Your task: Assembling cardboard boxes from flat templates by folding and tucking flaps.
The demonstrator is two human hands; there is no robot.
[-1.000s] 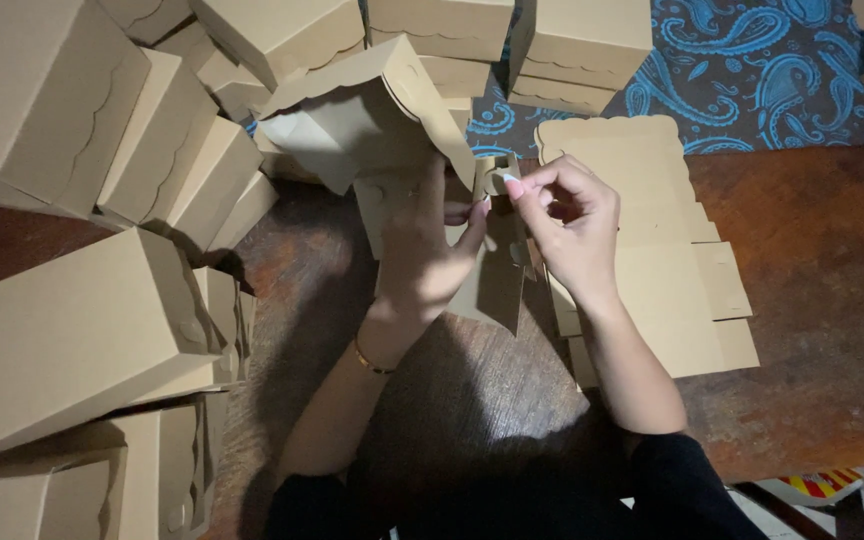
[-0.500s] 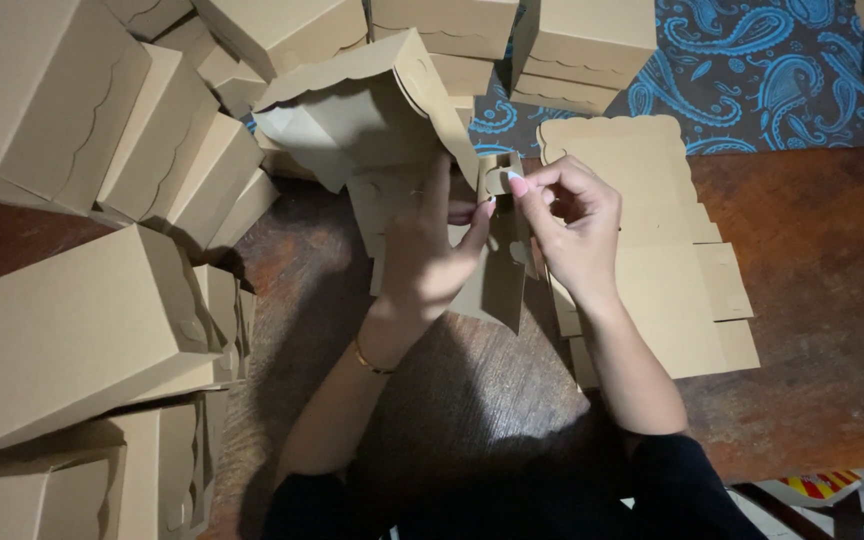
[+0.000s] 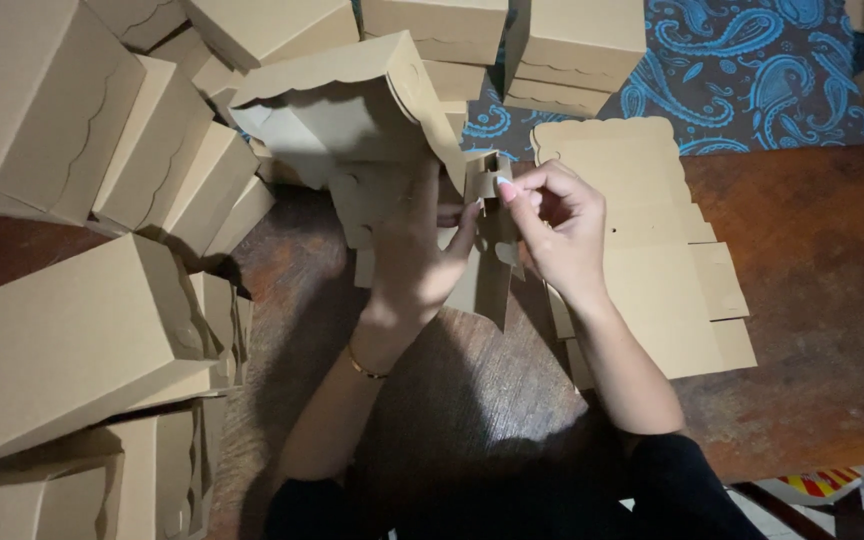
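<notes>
A half-folded brown cardboard box (image 3: 352, 110) with a scalloped lid edge is held up over the wooden table (image 3: 812, 300). My left hand (image 3: 417, 255) presses flat against its side panel from below. My right hand (image 3: 557, 225) pinches a small tab at the box's right corner between thumb and fingertips. Under my right wrist lies a stack of flat unfolded box blanks (image 3: 652, 250).
Finished brown boxes crowd the left side (image 3: 62, 330) and the far edge (image 3: 572, 40). A blue paisley cloth (image 3: 752, 80) covers the far right. The table's near right edge shows at the bottom.
The box has been lifted and tilted slightly. My right fingers have shifted along the corner tab. The left hand stays pressed on the panel.
</notes>
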